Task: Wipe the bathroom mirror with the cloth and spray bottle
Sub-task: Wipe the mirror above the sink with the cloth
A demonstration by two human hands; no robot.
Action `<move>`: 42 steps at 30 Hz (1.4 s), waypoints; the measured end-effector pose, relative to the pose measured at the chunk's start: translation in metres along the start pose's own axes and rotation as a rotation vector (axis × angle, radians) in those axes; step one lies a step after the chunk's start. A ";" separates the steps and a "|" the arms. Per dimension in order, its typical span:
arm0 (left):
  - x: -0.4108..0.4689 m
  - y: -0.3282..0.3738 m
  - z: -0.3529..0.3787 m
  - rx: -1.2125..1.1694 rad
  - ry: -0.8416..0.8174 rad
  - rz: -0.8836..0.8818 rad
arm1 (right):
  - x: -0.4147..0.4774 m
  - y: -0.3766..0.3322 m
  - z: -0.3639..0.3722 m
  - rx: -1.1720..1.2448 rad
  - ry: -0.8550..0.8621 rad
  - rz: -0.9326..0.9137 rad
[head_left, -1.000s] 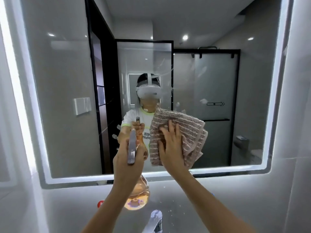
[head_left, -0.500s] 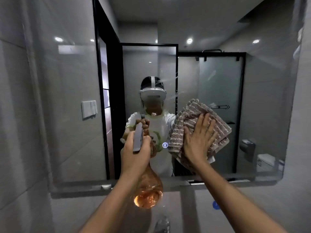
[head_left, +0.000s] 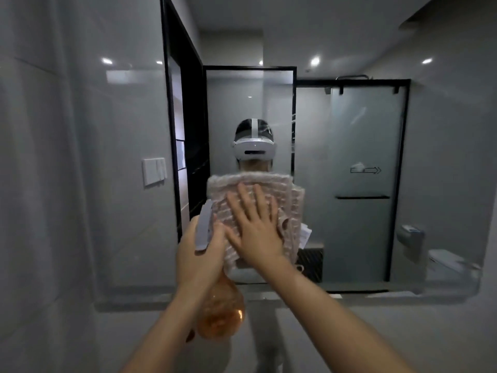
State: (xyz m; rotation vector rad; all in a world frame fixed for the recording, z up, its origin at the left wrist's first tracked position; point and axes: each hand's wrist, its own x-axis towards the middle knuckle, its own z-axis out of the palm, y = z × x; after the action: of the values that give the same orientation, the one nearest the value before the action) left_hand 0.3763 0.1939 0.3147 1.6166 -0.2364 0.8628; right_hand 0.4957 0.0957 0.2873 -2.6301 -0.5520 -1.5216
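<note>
The wall mirror (head_left: 349, 146) fills most of the view and reflects a person with a white headset. My right hand (head_left: 255, 227) lies flat, fingers spread, pressing a folded pink-and-white ribbed cloth (head_left: 285, 195) against the glass near the mirror's lower middle. My left hand (head_left: 199, 254) grips the neck of a clear orange-tinted spray bottle (head_left: 220, 313) with a grey trigger head, held just left of the cloth, almost touching my right thumb. The bottle's round body hangs below my fist.
The mirror's lower frame (head_left: 376, 294) runs across the bottom right. Grey tiled wall (head_left: 40, 184) flanks the mirror on the left. In the reflection stand a black-framed shower door (head_left: 368, 157), a wall switch (head_left: 153, 172) and a toilet (head_left: 446, 262).
My right hand slid the cloth leftward across the glass, from the right of the reflected person to directly below the headset. The mirror's edge light has gone dark since one second ago.
</note>
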 end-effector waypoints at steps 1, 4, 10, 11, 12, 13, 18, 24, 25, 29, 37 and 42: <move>-0.001 -0.002 -0.004 0.007 0.017 -0.009 | -0.011 -0.004 0.007 -0.008 0.002 -0.044; -0.005 -0.007 -0.013 0.043 0.020 -0.026 | -0.042 0.003 0.020 -0.029 0.034 -0.089; -0.006 -0.018 -0.027 0.031 0.065 -0.067 | -0.040 0.035 -0.001 -0.064 0.023 0.067; -0.005 -0.020 -0.031 0.032 0.086 -0.075 | -0.033 0.034 -0.006 -0.061 0.020 0.092; -0.004 -0.022 -0.035 0.038 0.103 -0.080 | -0.023 0.032 -0.010 -0.055 0.027 0.111; -0.002 -0.024 -0.041 0.040 0.116 -0.085 | -0.013 0.027 -0.012 -0.037 0.038 0.126; 0.004 -0.035 -0.070 0.059 0.175 -0.081 | 0.030 -0.010 -0.014 0.017 0.092 0.125; 0.000 -0.047 -0.104 0.083 0.244 -0.112 | 0.050 -0.076 0.005 0.074 0.097 -0.021; -0.002 -0.049 -0.108 0.087 0.253 -0.120 | 0.043 -0.087 0.013 0.081 0.089 -0.054; -0.011 -0.057 -0.115 0.149 0.234 -0.099 | -0.005 -0.107 0.050 0.010 0.018 -0.171; -0.004 -0.062 -0.103 0.125 0.208 -0.097 | -0.054 -0.045 0.045 -0.039 -0.013 -0.188; 0.004 -0.057 -0.106 0.079 0.186 -0.064 | -0.013 -0.036 0.019 -0.076 -0.034 -0.116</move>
State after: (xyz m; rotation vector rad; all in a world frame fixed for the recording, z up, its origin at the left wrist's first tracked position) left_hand 0.3710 0.3071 0.2734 1.5959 -0.0198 0.9765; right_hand 0.4936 0.1298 0.2618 -2.7298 -0.6740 -1.5616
